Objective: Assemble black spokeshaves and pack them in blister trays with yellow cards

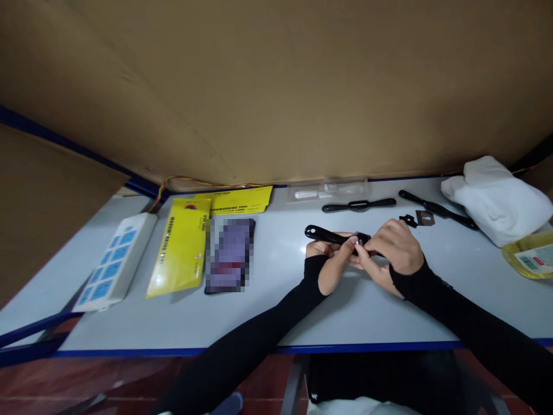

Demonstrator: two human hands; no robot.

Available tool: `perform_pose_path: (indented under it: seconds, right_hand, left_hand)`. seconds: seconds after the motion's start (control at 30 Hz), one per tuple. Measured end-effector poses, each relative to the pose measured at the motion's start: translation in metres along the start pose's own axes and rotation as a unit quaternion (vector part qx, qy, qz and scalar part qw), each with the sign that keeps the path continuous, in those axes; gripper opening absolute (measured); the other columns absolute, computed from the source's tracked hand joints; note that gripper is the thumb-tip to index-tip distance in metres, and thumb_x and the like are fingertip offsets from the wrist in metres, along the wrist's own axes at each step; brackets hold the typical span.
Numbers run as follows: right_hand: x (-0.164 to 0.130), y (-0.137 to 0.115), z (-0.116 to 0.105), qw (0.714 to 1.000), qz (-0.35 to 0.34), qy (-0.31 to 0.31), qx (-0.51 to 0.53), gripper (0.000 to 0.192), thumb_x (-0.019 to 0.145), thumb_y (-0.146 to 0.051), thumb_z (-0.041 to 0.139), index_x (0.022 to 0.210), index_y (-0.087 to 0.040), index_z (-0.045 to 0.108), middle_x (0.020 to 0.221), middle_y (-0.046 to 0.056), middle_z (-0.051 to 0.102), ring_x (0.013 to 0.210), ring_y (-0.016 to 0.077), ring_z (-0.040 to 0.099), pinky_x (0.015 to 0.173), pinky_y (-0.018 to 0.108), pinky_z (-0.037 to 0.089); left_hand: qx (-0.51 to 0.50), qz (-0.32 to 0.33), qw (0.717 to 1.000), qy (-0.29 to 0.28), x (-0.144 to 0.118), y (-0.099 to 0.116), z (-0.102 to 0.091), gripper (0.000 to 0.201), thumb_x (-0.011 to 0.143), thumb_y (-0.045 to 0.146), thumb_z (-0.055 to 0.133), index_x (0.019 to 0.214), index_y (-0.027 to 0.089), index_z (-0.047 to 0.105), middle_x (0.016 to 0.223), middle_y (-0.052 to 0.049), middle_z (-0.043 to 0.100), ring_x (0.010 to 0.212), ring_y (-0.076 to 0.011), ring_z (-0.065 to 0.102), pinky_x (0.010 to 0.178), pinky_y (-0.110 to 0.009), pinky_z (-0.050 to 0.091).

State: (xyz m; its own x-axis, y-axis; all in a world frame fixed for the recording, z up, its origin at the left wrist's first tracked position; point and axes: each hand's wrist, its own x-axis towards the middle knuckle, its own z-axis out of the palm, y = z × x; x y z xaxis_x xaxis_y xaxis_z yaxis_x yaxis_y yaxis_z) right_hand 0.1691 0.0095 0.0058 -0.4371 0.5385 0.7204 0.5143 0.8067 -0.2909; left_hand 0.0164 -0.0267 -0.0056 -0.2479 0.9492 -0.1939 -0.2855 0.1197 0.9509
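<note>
Near the middle right of the table, my left hand [332,270] is wrapped round a black spokeshave [325,234], whose holed handle end sticks out to the left. My right hand [396,252] pinches at the tool's middle; what lies between its fingertips is too small and covered to name. Beyond the hands lies a second black spokeshave body [380,203]. A third black spokeshave [458,217] rests at an angle to the right. Close to my right hand are a flat dark blade with a hole [425,218] and a small black notched plate [406,220].
On the left are a white power strip [113,259], yellow printed cards [179,248] and a phone [231,253]. Clear plastic packaging [328,189] lies by the back wall. A white cloth bundle [499,202] and a bottle of yellow liquid [529,256] stand at right.
</note>
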Motion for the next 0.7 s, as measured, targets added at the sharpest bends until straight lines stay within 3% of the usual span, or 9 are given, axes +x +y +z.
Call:
perform_pose_path:
  seconds: [0.1,0.17,0.23,0.33,0.47,0.57,0.7]
  right_hand:
    - [0.002,-0.005,0.0,0.977,0.171,0.0,0.128,0.009,0.087,-0.025,0.071,0.084,-0.023,0.063,0.074,0.0,0.062,0.067,0.0156,0.054,0.066,0.033,0.047]
    - [0.002,-0.008,0.002,0.963,0.211,0.011,0.169,0.01,0.089,-0.026,0.069,0.099,-0.023,0.069,0.081,0.001,0.065,0.07,0.0156,0.057,0.067,0.032,0.051]
    - [0.001,-0.008,0.004,0.965,0.19,0.004,0.181,0.013,0.093,-0.024,0.065,0.102,-0.025,0.074,0.081,0.002,0.068,0.075,0.017,0.061,0.073,0.033,0.053]
    - [0.001,0.0,0.009,0.973,0.155,-0.018,0.168,0.013,0.094,-0.024,0.068,0.089,-0.025,0.08,0.08,0.003,0.074,0.078,0.0181,0.065,0.076,0.033,0.054]
    - [0.008,0.018,0.015,0.972,0.149,-0.052,0.177,0.011,0.091,-0.026,0.072,0.087,-0.022,0.081,0.072,0.001,0.074,0.066,0.0139,0.063,0.068,0.028,0.051]
    - [0.016,0.027,0.02,0.97,0.143,-0.053,0.19,0.016,0.093,-0.027,0.067,0.094,-0.021,0.081,0.067,-0.001,0.07,0.059,0.0113,0.058,0.064,0.025,0.05]
    - [0.031,0.034,0.025,0.97,0.138,-0.075,0.186,0.019,0.092,-0.028,0.066,0.098,-0.022,0.083,0.075,0.001,0.074,0.062,0.0116,0.058,0.063,0.025,0.049]
  left_hand:
    - [-0.007,-0.006,1.0,-0.006,0.0,-0.001,-0.002,0.052,0.064,0.054,0.092,0.086,0.01,0.075,0.066,-0.012,0.077,0.055,-0.0331,0.076,0.052,-0.042,0.066]
    - [-0.007,-0.007,1.0,-0.011,0.001,-0.004,-0.004,0.051,0.066,0.054,0.091,0.086,0.01,0.075,0.067,-0.012,0.077,0.055,-0.0333,0.076,0.052,-0.042,0.066]
    - [-0.012,-0.005,1.0,-0.01,0.004,-0.008,-0.006,0.052,0.066,0.054,0.091,0.088,0.01,0.074,0.067,-0.012,0.077,0.055,-0.033,0.076,0.052,-0.042,0.066]
    - [-0.026,-0.006,1.0,-0.015,0.012,-0.013,-0.007,0.055,0.064,0.055,0.091,0.09,0.01,0.074,0.07,-0.013,0.078,0.057,-0.0327,0.077,0.052,-0.04,0.066]
    - [-0.037,-0.011,0.999,-0.019,0.027,-0.015,-0.002,0.053,0.063,0.052,0.091,0.087,0.009,0.072,0.069,-0.014,0.077,0.058,-0.0319,0.077,0.051,-0.038,0.065]
    - [-0.044,0.023,0.999,-0.016,0.038,-0.014,0.002,0.05,0.061,0.049,0.092,0.084,0.01,0.069,0.065,-0.011,0.075,0.055,-0.0297,0.076,0.049,-0.034,0.064]
    - [-0.054,0.078,0.995,-0.016,0.051,-0.012,0.003,0.047,0.062,0.049,0.09,0.081,0.012,0.068,0.064,-0.008,0.075,0.054,-0.0264,0.075,0.048,-0.03,0.062]
